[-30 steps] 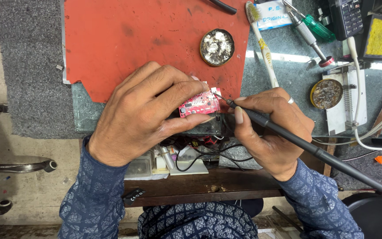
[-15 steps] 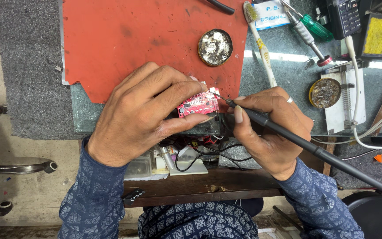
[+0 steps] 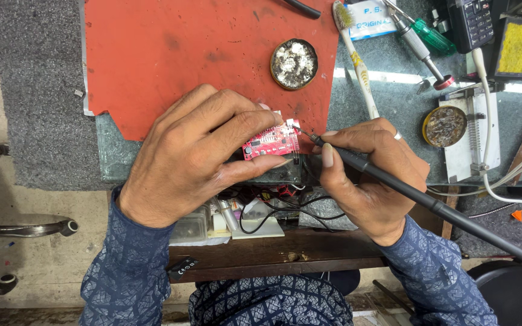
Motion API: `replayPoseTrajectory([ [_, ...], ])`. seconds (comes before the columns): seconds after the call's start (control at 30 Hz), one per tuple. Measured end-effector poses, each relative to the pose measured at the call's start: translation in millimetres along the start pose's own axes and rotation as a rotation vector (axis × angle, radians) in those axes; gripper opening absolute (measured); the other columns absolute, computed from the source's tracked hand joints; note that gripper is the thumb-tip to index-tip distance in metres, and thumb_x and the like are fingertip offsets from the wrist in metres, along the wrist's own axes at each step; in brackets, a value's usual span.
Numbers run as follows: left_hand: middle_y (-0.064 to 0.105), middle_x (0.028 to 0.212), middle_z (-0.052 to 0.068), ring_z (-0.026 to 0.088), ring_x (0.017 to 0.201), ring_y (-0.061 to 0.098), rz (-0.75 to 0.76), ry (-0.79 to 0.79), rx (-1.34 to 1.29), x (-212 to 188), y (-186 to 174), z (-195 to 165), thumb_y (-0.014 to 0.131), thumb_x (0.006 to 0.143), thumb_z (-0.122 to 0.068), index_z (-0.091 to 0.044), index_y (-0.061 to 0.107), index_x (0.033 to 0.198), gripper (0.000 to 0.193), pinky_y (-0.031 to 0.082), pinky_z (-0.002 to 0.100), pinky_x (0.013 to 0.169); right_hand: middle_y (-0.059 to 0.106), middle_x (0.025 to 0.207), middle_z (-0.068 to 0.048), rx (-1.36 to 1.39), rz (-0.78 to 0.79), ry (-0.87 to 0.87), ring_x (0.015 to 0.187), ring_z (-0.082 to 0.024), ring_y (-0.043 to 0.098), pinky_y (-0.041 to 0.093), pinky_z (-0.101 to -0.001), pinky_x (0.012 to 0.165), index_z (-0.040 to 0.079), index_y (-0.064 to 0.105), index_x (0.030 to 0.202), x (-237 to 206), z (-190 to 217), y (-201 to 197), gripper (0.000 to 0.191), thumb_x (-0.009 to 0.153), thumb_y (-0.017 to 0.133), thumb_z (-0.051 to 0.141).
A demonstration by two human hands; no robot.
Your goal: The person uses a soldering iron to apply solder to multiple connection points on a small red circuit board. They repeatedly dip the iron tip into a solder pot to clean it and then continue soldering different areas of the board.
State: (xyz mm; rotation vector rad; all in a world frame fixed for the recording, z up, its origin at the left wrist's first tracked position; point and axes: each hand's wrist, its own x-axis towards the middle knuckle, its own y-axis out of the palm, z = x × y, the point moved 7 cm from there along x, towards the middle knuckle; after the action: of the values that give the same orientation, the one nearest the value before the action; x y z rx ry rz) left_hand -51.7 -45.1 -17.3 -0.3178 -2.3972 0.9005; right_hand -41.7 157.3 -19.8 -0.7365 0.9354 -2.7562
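Both our hands work at the bench edge: left hand (image 3: 194,154) pinches the red board (image 3: 271,142) steady, so the right hand (image 3: 370,175), gripping the iron (image 3: 430,202) pen-like, tips its corner.

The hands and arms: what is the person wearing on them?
Both arms have long dark blue sleeves with a fine pale criss-cross pattern, ending at the wrists. The left hand is bare. The right hand wears a thin silver ring on one finger. No gloves, no watch.
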Motion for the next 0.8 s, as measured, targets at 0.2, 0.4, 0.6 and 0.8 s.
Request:
replayPoseTrajectory([
  [0.2,0.067,0.104,0.0,0.017,0.091,0.062,0.0,0.003,0.008,0.7,-0.3,-0.5,0.089,0.086,-0.029,-0.009,0.072,0.12,0.043,0.057,0.03,0.079,0.073,0.094,-0.015,0.003,-0.007,0.01,0.081,-0.019,0.072,0.056,-0.0267,0.074,-0.003,0.065,0.104,-1.0,-1.5,-0.7,0.013,0.098,0.076,0.001],
  [0.4,0.067,0.104,-0.001,0.016,0.092,0.062,-0.002,0.001,0.002,0.7,0.1,-0.4,0.088,0.086,-0.029,-0.009,0.072,0.119,0.042,0.057,0.03,0.079,0.074,0.095,-0.015,0.005,-0.015,0.008,0.081,-0.02,0.072,0.057,-0.0271,0.075,-0.004,0.065,0.104,-1.6,-2.1,-0.8,0.013,0.099,0.076,0.001],
  [0.6,0.067,0.104,0.0,0.017,0.092,0.061,0.006,0.006,0.011,-0.9,-1.1,-0.3,0.088,0.085,-0.03,-0.009,0.072,0.119,0.043,0.057,0.032,0.079,0.074,0.096,-0.016,-0.006,-0.011,0.002,0.082,-0.02,0.072,0.057,-0.0268,0.075,-0.004,0.065,0.104,-2.0,-1.2,0.5,0.014,0.098,0.076,0.001],
  [0.8,0.067,0.103,-0.001,0.016,0.091,0.061,-0.001,0.002,-0.006,-0.3,-0.1,0.2,0.088,0.086,-0.03,-0.009,0.072,0.119,0.042,0.056,0.03,0.079,0.073,0.094,-0.015,0.001,-0.006,0.002,0.082,-0.02,0.072,0.057,-0.027,0.075,-0.003,0.065,0.104,-2.4,-2.4,1.4,0.014,0.097,0.076,0.0],
])
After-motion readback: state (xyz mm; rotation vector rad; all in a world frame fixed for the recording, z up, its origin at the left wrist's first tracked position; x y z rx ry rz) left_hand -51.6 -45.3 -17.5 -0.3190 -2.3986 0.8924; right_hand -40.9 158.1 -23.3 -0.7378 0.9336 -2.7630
